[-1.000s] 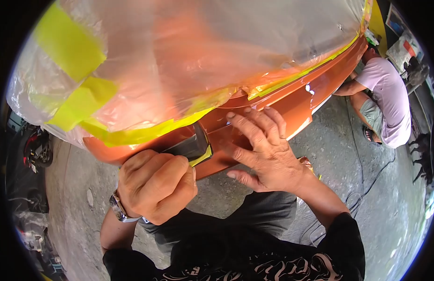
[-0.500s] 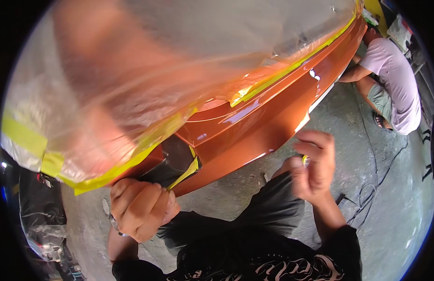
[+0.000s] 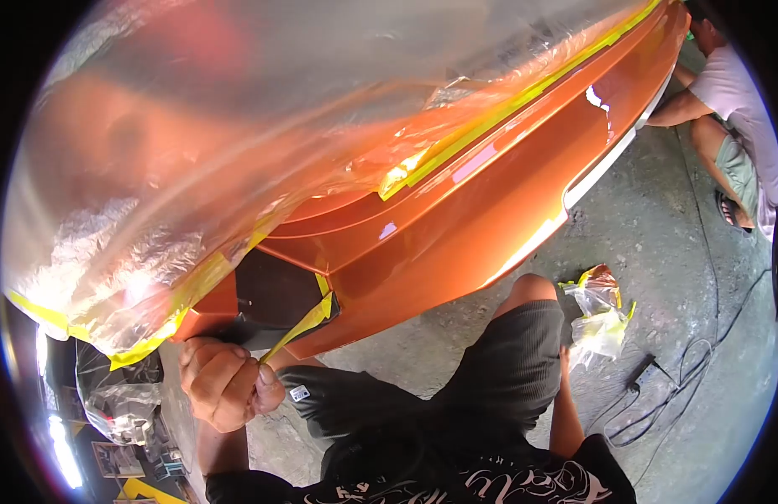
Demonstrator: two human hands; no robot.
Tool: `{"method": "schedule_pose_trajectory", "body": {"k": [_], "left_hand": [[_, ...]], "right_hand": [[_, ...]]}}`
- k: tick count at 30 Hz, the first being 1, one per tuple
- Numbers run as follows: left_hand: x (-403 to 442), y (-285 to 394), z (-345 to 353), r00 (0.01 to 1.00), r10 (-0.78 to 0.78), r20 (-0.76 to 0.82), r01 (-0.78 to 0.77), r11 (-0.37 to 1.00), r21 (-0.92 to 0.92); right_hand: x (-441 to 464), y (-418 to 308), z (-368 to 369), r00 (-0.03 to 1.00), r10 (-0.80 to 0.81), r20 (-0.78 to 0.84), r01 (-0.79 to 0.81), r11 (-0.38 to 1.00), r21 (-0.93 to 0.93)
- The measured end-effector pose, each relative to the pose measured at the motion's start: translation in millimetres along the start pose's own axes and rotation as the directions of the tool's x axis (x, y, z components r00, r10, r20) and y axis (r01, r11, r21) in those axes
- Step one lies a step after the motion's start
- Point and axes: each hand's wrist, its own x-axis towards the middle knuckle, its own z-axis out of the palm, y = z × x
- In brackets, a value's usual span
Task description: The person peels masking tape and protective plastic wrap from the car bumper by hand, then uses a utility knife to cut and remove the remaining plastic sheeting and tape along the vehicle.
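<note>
My left hand (image 3: 229, 382) is closed, with a strip of yellow tape (image 3: 298, 326) pinched between thumb and fingers. The strip runs up to the right edge of a black recess (image 3: 275, 290) in the orange bumper (image 3: 439, 227). Clear plastic film (image 3: 196, 168), edged with yellow tape, covers the body above the bumper. My right hand (image 3: 565, 359) is down beside my right thigh; only a sliver of it shows, and its fingers are hidden behind the leg.
Crumpled plastic with yellow tape (image 3: 601, 315) lies on the concrete floor (image 3: 649, 244). Near it are a black power connector (image 3: 648, 374) and looped cables (image 3: 683, 395). A person in a pale shirt (image 3: 733, 88) crouches at the bumper's far right end.
My right hand has left the bumper and dropped beside my thigh. My left hand has pulled the tape strip down and left, so more of it hangs off the recess edge. The view has shifted.
</note>
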Motion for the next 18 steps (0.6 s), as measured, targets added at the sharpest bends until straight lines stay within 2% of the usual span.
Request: {"method": "schedule_pose_trajectory", "body": {"k": [4,9,13,18], "left_hand": [[-1,2,-4,1.0,0.007,0.029,-0.007,1.0,-0.012],[-2,0,-3,0.998,0.018,0.056,-0.02,1.0,0.021],[2,4,1,0.998,0.037,0.051,-0.042,0.993,0.109],[3,-4,8,0.996,0.086,-0.027,-0.085,0.995,0.061]], "right_hand": [[-20,-39,43,0.979,0.145,0.141,-0.152,0.988,0.039],[-21,-80,70,0.954,0.224,0.201,-0.246,0.965,0.092],[-14,-88,64,0.94,0.275,0.201,-0.31,0.935,0.17],[-16,-74,20,0.921,0.332,0.204,-0.384,0.861,0.334]]}}
